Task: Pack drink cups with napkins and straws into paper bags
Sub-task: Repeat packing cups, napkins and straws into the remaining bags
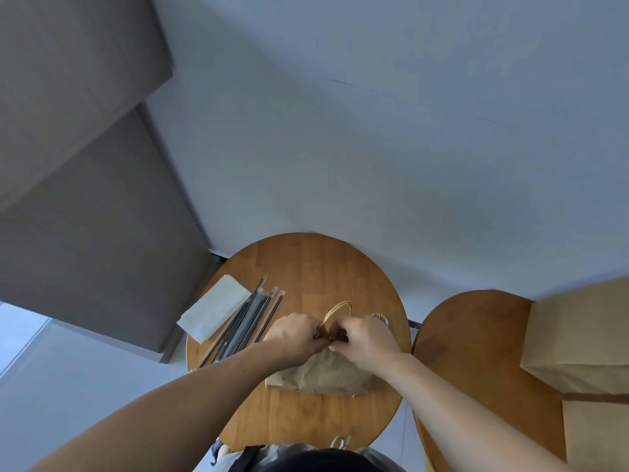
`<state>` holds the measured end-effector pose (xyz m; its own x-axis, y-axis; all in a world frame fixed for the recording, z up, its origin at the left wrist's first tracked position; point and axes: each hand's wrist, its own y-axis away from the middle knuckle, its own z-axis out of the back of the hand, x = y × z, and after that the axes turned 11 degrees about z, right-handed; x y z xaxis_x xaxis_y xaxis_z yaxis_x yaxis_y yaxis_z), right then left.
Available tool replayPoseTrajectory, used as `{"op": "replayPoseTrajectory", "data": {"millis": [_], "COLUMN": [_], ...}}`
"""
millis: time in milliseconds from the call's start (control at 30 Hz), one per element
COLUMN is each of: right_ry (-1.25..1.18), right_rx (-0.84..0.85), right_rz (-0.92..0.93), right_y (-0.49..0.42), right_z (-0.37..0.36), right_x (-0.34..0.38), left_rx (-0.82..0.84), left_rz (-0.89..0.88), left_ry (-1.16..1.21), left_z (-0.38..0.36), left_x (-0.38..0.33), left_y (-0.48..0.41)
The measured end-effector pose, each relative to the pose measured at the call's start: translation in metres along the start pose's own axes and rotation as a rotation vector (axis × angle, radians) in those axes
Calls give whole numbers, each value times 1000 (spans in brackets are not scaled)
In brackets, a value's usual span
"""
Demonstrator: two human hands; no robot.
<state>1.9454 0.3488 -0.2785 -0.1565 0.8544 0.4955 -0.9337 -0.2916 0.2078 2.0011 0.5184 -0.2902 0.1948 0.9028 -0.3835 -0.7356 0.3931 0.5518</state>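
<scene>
Napkins: a pale stack of napkins (214,310) lies at the left edge of the round desk (306,267), outside any bag.
Straws: wrapped straws (248,321) lie in a loose bundle just beside the napkins, touching their right edge. None looks taken out for packing.
Left hand: the left hand (294,335) is at the top of the bag, fingers curled and pinching its rim.
Bag: a small brown bag (320,374) sits mid-desk, crumpled, with its mouth held between both hands. One handle (337,310) loops up behind them. Its contents are hidden.
Right hand: the right hand (366,338) pinches the same rim from the other side, close against the left.
Cup: a round lid, probably a cup (380,318), shows just past the right hand. It seems to stand outside the bag, but most of it is covered.
Second desk: a second desk (469,335) to the right carries big bags (578,335). Whether they are packed cannot be told.
Progress: judged early for this bag. The hands seem to be working its mouth, and cup, napkin and straw likely all remain to go in.
</scene>
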Motion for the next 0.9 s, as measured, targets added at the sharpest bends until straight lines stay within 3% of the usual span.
{"op": "replayPoseTrajectory", "data": {"millis": [133, 267, 533, 667, 900], "right_ry": [-108, -12, -195, -319, -277], "right_rx": [-285, -528, -217, -254, -164], "right_rz": [136, 177, -139, -280, -425], "right_y": [19, 35, 63, 64, 62], "right_z": [1, 5, -30, -41, -47], "right_x": [-3, -15, -46, -55, -53], "left_rx": [73, 120, 92, 75, 94], "left_rz": [-18, 5, 120, 125, 114], "left_ry": [24, 61, 310, 308, 183], "left_z": [15, 23, -2, -10, -17], "left_x": [9, 35, 81, 86, 87], "left_y": [1, 6, 18, 18, 14]}}
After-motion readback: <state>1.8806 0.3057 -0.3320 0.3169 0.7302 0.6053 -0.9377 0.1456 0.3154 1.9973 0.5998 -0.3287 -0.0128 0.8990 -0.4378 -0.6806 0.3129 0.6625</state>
